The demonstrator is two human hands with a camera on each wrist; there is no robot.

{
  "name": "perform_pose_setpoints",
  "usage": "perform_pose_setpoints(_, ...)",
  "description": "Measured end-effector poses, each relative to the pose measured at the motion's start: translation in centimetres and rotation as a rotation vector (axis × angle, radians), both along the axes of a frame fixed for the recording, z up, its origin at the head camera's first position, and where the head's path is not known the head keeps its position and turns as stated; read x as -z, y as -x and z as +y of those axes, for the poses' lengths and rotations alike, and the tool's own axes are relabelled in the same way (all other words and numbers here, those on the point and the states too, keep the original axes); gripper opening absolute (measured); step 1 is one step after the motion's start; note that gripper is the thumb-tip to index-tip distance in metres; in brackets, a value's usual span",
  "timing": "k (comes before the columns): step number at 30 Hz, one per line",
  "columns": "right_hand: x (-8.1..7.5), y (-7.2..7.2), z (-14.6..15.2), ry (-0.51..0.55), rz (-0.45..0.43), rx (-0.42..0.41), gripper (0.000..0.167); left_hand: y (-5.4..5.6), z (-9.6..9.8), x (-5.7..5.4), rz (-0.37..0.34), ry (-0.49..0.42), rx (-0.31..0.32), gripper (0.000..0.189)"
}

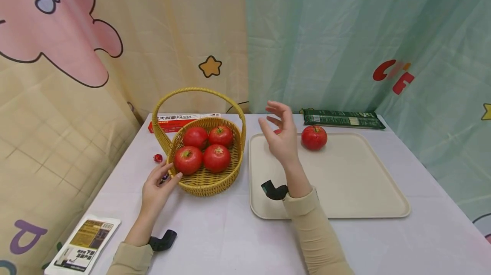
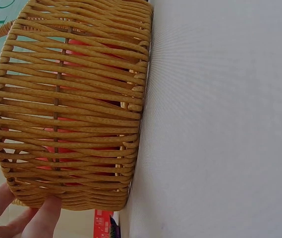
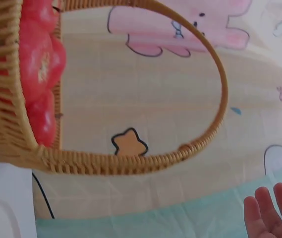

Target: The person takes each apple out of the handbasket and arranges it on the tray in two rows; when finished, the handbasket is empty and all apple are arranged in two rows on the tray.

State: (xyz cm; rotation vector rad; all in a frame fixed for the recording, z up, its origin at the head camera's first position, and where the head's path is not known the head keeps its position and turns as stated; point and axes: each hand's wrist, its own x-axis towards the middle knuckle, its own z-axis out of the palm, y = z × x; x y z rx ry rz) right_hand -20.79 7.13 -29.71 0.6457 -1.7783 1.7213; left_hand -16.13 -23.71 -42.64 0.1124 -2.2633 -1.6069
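A yellow woven basket (image 1: 207, 190) with a tall handle stands left of centre in the head view, several red apples (image 1: 217, 158) inside. At its near left rim is my left hand (image 1: 155, 189), thumb at the rim and fingers against the outer wall, holding the basket; the left wrist view shows the fingertips (image 2: 46, 215) on the weave. My right hand (image 1: 283, 138) is raised over the left part of a beige tray (image 1: 345, 177), fingers loosely spread and holding nothing. One apple (image 1: 314, 137) sits at the tray's back edge; another is mostly hidden behind my right hand.
Behind the basket lies a red and white pasta box (image 1: 168, 125). A green packet (image 1: 343, 119) lies behind the tray. Left of the basket is a small red wrapped piece (image 1: 158, 158). A white pouch (image 1: 84, 245) lies at the near left edge. Curtains hang behind the table.
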Motion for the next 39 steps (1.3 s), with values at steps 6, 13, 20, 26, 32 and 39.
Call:
perform_pose_setpoints(6, 3.3, 1.9, -3.3, -0.149, -0.038, -0.107, 0.041, 0.0, 0.0, 0.0, -0.018, 0.001, -0.01, 0.047)
perform_pose_setpoints(13, 6.1, 2.4, -6.8, -0.418, -0.143, -0.183, 0.042, 0.2, 0.0, 0.2, -0.024, 0.009, -0.015, 0.048)
perform_pose_setpoints(20, 8.4, 3.0, -8.6, -0.711, -0.245, -0.172, 0.046, 0.1, 0.0, 0.1, -0.02, 0.007, -0.014, 0.047)
perform_pose_setpoints(26, 9.5, 3.5, -9.1, -0.883, -0.283, -0.177, 0.051, 0.1, 0.0, 0.1, -0.031, 0.01, -0.017, 0.047)
perform_pose_setpoints(32, 9.9, 3.7, -9.2, -1.073, -0.2, -0.147, 0.06, 0.2, 0.0, 0.1, -0.027, 0.017, -0.016, 0.048)
perform_pose_setpoints(39, 10.0, 3.4, -9.6, -1.14, -0.186, -0.079, 0.055, 0.1, 0.0, 0.1, -0.023, 0.0, -0.016, 0.046)
